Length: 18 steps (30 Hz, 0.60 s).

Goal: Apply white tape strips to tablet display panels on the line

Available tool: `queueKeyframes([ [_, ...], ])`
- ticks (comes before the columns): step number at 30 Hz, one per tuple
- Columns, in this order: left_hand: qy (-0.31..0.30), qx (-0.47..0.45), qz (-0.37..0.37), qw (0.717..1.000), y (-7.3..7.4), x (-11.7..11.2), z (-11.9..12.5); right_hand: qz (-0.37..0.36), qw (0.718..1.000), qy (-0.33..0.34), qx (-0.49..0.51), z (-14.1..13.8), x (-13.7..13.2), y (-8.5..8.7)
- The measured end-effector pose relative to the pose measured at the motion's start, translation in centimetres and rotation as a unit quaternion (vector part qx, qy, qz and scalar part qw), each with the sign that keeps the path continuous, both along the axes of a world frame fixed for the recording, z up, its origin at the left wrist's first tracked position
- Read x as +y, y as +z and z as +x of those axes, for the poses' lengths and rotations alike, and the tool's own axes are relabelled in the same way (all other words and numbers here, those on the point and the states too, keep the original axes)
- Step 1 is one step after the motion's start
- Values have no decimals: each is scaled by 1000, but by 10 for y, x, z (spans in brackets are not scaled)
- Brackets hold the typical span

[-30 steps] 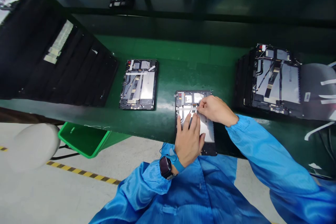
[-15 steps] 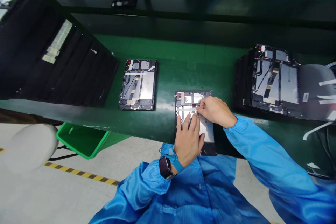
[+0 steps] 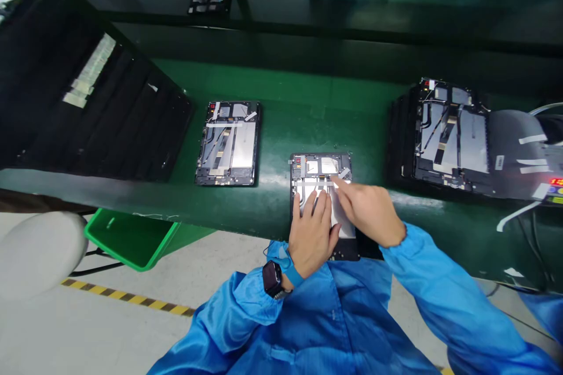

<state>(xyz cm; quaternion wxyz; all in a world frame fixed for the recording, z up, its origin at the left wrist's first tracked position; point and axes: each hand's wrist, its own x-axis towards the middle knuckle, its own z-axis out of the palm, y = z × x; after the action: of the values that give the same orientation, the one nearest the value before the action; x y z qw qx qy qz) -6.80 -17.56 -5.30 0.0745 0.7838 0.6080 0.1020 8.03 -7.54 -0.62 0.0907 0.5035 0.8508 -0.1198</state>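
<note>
An opened tablet with silver panels and bare inner parts lies at the front edge of the green bench. My left hand rests flat on it, fingers spread across the lower half. A pale tape strip runs across the tablet's width. At the strip's right end, the index finger of my right hand presses down; its thumb is apart and the other fingers curl under. A short slanted tape piece sits just above that fingertip. Further left lies a second opened tablet with similar tape on it.
Stacked opened tablets stand at the right, beside a dark grey tape dispenser with cut strips hanging off. A tall black stack fills the left. Below the bench are a green bin and a white stool.
The slanted tape piece, earlier under my right hand, now shows on the tablet. My right hand has shifted down and right, from a pinch to a pressing index finger. My left hand stays put.
</note>
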Motion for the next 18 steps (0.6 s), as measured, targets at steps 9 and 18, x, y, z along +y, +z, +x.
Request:
queueKeyframes([
  [9,19,-4,5,1000,1,2,-16,22,998,44,-50,-13,-30,-19],
  [18,27,-46,34,998,3,11,-23,27,995,-50,77,-1,-37,-16],
])
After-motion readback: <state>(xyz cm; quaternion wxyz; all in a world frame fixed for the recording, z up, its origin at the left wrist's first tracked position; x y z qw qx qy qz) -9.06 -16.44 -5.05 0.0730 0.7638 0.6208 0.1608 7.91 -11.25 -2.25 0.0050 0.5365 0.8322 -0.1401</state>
